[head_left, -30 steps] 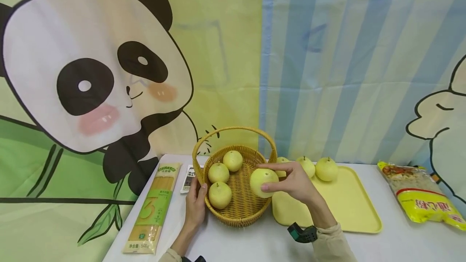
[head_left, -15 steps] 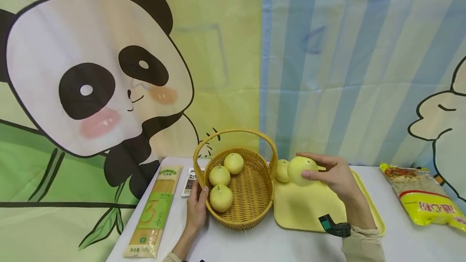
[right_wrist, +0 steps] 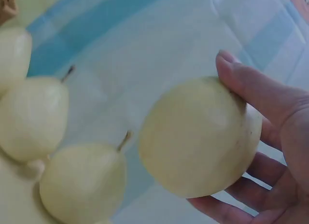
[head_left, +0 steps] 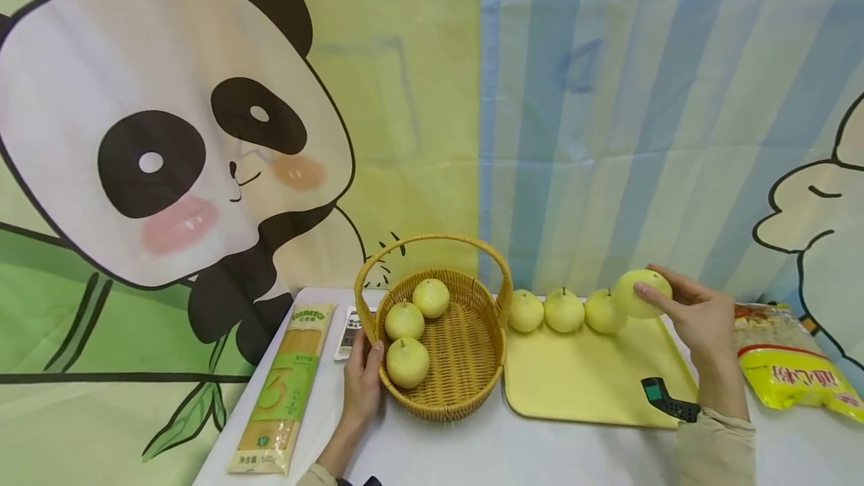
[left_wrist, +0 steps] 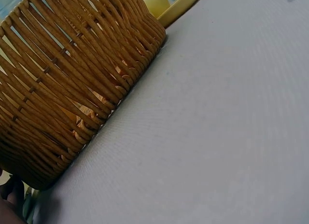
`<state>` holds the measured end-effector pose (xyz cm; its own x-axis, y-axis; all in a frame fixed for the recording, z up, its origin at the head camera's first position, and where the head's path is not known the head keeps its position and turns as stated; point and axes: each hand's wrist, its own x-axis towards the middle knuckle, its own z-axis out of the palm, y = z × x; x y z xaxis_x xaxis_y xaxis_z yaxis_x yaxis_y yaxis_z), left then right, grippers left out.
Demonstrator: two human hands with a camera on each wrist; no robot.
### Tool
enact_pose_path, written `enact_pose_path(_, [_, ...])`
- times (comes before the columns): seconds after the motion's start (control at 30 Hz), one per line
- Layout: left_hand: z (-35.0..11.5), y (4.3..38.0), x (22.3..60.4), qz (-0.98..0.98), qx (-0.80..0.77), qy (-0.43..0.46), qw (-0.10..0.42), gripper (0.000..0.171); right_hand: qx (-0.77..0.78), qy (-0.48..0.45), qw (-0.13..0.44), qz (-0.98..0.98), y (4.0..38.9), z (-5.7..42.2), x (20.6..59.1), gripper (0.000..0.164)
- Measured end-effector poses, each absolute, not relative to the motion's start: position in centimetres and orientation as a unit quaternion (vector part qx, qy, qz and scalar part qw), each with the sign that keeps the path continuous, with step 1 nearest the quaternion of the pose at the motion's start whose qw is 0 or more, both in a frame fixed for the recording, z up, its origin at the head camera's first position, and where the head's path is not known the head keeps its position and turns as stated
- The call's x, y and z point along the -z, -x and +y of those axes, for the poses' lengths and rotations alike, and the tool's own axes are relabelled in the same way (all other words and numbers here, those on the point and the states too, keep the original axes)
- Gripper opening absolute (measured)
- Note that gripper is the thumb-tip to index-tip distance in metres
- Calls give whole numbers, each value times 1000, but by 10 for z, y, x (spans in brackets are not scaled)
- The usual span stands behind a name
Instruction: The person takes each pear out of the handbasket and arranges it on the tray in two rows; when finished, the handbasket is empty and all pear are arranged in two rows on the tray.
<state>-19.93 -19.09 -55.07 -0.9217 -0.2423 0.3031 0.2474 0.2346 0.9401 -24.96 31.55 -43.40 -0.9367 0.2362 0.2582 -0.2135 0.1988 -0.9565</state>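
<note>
My right hand (head_left: pixel 698 313) grips a pale yellow-green pear (head_left: pixel 643 293) between thumb and fingers, at the right end of a row of pears. In the right wrist view the held pear (right_wrist: pixel 200 137) is large, the thumb on its upper side and fingers beneath. Several pears, such as the middle one (head_left: pixel 564 310), line the back of the yellow tray (head_left: pixel 594 388). My left hand (head_left: pixel 363 385) holds the left side of a wicker basket (head_left: pixel 448 407) near its handle. Three pears, one of them the front pear (head_left: pixel 408 363), lie in the basket's left half.
A pack of dry noodles (head_left: pixel 283 388) lies left of the basket, with a small white packet (head_left: pixel 346 332) behind my left hand. At the far right is a yellow food bag (head_left: pixel 799 366). A printed curtain (head_left: pixel 418 96) hangs behind the white table (head_left: pixel 526 456).
My right hand has carried its pear from over the basket to the right, across the tray to the row's right end. The left hand stays at the basket.
</note>
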Motion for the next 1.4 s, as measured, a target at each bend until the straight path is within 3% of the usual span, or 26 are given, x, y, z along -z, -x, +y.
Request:
enact_pose_path(0.33, [-192, 204, 556, -762, 615, 4, 202, 53, -590, 132, 154, -782, 263, 347, 471, 66])
enact_pose_path(0.87, [-192, 202, 551, -764, 612, 5, 205, 53, -534, 150, 128, -822, 280, 349, 507, 73])
enact_pose_path(1.2, [-193, 201, 552, -761, 617, 5, 200, 54, -524, 122, 141, -831, 282, 348, 516, 71])
enact_pose_path(1.4, [-192, 201, 552, -758, 620, 7, 200, 52, -524, 93, 116, -839, 283, 349, 516, 73])
